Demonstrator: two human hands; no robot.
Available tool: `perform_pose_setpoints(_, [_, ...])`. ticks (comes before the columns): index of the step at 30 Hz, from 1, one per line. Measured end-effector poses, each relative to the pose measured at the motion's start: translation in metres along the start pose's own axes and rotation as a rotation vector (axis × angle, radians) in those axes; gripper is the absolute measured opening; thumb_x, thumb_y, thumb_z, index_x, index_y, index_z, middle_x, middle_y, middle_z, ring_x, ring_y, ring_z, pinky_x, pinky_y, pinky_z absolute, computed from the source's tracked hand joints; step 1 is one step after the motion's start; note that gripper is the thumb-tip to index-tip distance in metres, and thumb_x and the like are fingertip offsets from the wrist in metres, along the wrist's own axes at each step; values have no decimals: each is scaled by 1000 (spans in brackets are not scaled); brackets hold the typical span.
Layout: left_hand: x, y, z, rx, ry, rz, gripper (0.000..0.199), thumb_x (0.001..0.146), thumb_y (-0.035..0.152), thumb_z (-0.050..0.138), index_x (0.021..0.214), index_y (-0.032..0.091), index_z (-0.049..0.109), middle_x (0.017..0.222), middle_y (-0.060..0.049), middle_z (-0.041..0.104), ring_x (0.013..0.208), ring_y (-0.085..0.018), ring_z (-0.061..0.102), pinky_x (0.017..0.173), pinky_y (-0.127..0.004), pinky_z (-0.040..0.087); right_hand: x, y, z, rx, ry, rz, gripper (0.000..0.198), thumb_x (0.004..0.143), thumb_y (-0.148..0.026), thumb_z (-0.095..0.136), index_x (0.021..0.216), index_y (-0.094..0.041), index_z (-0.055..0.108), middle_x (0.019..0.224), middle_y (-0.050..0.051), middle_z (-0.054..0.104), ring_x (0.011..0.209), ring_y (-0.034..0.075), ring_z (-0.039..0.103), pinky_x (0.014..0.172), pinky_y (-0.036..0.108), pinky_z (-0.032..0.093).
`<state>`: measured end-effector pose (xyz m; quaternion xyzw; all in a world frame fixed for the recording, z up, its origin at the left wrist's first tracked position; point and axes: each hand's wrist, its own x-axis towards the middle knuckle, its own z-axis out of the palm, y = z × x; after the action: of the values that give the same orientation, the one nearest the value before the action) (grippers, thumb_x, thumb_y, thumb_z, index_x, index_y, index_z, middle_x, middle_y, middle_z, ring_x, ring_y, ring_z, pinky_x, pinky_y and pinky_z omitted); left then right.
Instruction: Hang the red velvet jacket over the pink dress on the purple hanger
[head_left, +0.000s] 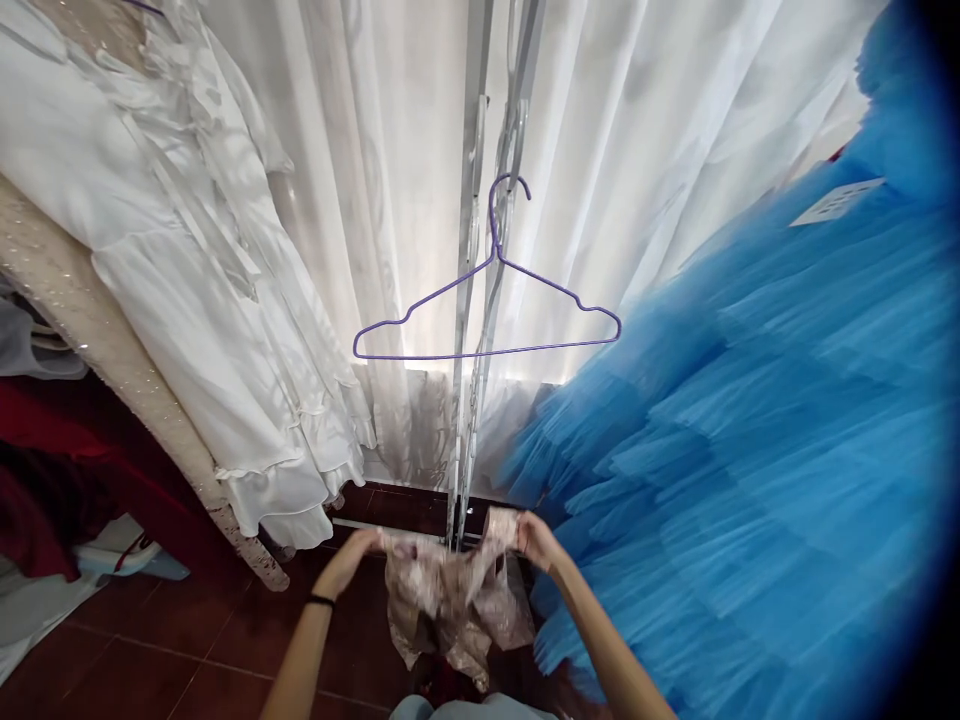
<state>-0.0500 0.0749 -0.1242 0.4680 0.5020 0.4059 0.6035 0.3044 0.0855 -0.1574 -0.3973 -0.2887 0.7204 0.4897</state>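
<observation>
Stretched between my hands is a shiny pinkish-beige garment [457, 600], hanging loosely below them; its exact kind is hard to make out. My left hand [358, 548], with a black band at the wrist, grips its left upper corner. On the other side, my right hand [537, 543] is closed on the right upper edge. Above both hands, a purple wire hanger [486, 352] hangs bare by its hook from a metal rack [474, 240].
White dresses [217, 300] hang at the left, with dark red cloth [67, 470] beyond them. A large ruffled blue tulle dress [750, 430] fills the right side and comes close to my right arm. White curtains [420, 150] form the backdrop. Dark red tiles [202, 640] cover the floor.
</observation>
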Motion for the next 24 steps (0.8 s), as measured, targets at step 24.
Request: perform_pose_setpoints(24, [55,186,-42,-384,471,763,49,49,23,93,94,21,77,84,1,76,74,-12,68,69,-17,55,-29,-176,149,-597,9,-1007,29,77,-29,75,106,-26,79,114,4,75,110,29,71,102,43,57])
